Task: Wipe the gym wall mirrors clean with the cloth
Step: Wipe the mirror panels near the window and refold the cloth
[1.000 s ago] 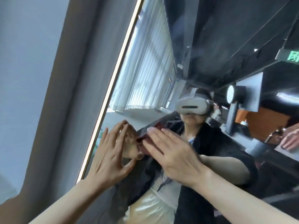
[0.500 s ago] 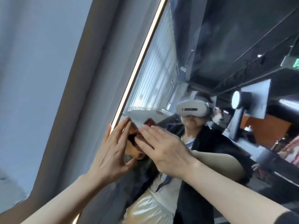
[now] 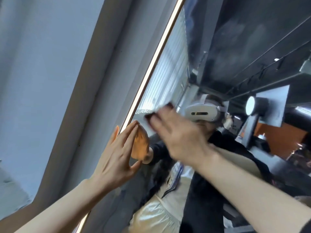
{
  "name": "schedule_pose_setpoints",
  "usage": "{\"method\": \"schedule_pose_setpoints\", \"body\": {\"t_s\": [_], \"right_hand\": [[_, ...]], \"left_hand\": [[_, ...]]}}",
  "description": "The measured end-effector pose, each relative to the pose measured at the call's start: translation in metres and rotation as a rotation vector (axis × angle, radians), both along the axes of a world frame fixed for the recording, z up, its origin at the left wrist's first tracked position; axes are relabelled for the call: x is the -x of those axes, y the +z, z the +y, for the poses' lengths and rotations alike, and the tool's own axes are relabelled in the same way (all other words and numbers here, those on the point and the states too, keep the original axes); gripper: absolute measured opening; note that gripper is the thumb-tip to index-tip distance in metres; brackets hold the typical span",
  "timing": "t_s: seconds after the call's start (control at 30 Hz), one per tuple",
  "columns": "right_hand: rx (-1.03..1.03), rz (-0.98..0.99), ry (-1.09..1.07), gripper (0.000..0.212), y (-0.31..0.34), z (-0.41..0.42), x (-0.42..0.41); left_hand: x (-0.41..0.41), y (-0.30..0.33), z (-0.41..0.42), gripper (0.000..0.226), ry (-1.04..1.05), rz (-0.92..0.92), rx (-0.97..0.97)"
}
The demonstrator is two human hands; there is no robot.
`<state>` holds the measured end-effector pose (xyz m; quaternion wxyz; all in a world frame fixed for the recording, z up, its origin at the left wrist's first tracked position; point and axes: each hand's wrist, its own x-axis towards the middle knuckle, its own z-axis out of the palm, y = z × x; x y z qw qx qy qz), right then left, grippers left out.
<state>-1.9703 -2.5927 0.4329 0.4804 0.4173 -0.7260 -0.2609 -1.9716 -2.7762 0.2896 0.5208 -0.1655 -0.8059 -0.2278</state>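
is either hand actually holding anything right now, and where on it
The right hand presses a dark red cloth flat against the mirror under straight fingers, no curled grip. The left hand holds nothing, fingertips on the glass.

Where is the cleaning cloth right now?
In the head view the dark cloth is flat on the mirror under the right hand fingers, just right of the lit mirror edge, above the left hand.
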Motion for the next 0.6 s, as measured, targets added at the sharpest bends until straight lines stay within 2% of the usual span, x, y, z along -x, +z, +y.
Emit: {"method": "schedule_pose_setpoints", "body": {"t_s": [0.1, 0.13, 0.2, 0.33, 0.4, 0.47, 0.53, 0.6], "right_hand": [[0.421, 0.164, -0.040, 0.050, 0.073, -0.008, 0.003], [0.494, 0.177, -0.046, 0.051, 0.081, -0.012, 0.003], [0.452, 0.188, -0.030, 0.051, 0.065, -0.022, 0.010], [-0.055, 0.006, 0.018, 0.054, -0.009, -0.023, 0.010], [-0.140, -0.040, 0.018, 0.052, -0.003, -0.017, 0.008], [0.006, 0.017, 0.028, 0.052, 0.028, -0.019, 0.012], [0.264, 0.117, 0.006, 0.056, 0.061, -0.028, 0.014], [0.391, 0.153, -0.007, 0.055, 0.061, -0.040, 0.016]], "left_hand": [[0.000, 0.003, 0.008, 0.097, 0.048, -0.015, -0.017], [0.000, 0.003, 0.012, 0.096, 0.046, -0.019, -0.038], [-0.001, 0.003, 0.019, 0.095, 0.039, -0.020, -0.084], [-0.002, 0.002, 0.015, 0.087, 0.054, 0.020, -0.029], [-0.002, 0.001, 0.007, 0.085, 0.077, 0.009, 0.037], [-0.001, -0.002, 0.002, 0.086, 0.098, -0.014, 0.083], [0.001, -0.003, 0.002, 0.086, 0.109, 0.000, 0.094], [0.002, -0.003, 0.004, 0.085, 0.088, 0.011, 0.072]]}}
